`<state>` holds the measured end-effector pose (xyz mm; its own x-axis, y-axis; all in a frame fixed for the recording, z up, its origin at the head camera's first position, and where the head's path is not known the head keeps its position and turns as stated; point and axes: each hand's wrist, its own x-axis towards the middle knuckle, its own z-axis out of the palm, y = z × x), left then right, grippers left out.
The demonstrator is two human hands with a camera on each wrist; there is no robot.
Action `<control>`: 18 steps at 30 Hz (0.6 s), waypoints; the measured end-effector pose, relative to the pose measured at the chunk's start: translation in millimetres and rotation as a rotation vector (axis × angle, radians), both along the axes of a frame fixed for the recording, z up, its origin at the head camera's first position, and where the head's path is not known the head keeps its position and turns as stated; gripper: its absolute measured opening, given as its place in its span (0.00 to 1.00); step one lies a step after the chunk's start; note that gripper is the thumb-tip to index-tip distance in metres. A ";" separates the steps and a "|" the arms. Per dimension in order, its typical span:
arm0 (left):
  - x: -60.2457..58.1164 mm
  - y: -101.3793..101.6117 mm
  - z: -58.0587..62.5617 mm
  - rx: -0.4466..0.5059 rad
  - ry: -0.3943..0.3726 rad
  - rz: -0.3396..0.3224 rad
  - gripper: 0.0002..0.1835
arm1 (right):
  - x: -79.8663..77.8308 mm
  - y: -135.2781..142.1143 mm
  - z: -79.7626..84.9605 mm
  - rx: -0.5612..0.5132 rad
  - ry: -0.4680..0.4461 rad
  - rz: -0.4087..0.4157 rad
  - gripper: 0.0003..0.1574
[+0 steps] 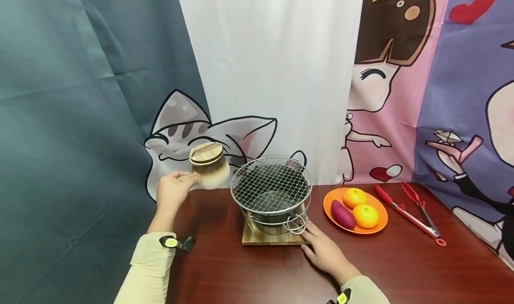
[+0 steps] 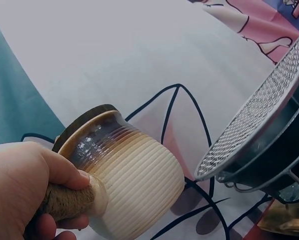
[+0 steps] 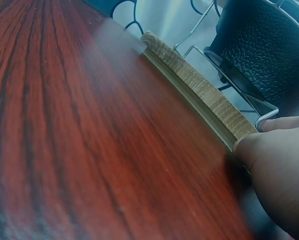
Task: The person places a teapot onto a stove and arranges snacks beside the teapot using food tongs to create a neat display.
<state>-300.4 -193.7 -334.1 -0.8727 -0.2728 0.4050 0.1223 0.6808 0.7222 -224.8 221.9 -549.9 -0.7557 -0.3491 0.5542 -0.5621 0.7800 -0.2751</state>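
My left hand [image 1: 175, 190] grips the twine-wrapped side handle of a small ribbed ceramic teapot [image 1: 213, 172], brown at the top and cream below. The teapot, topped with a wooden lid [image 1: 206, 153], is raised left of a small tabletop stove. A round wire-mesh grill [image 1: 273, 185] covers the stove's dark bowl [image 3: 267, 50]. Under the stove lies a square wooden board [image 1: 257, 239]. Its front right corner is held by my right hand [image 1: 324, 250], thumb on the front edge and fingers along the side, close to the wire stand [image 3: 229, 82].
Right of the stove, an orange plate [image 1: 328, 200] bears two mandarins [image 1: 366, 215] and a purple sweet potato [image 1: 343, 214]. Red-handled tongs [image 1: 415, 214] lie farther right on the dark red table [image 1: 241, 277]. A printed curtain [image 1: 277, 72] hangs behind the table.
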 end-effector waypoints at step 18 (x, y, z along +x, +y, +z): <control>1.7 9.3 13.1 0.017 -0.005 -0.038 0.18 | -1.3 0.5 -1.8 0.008 0.020 -0.004 0.33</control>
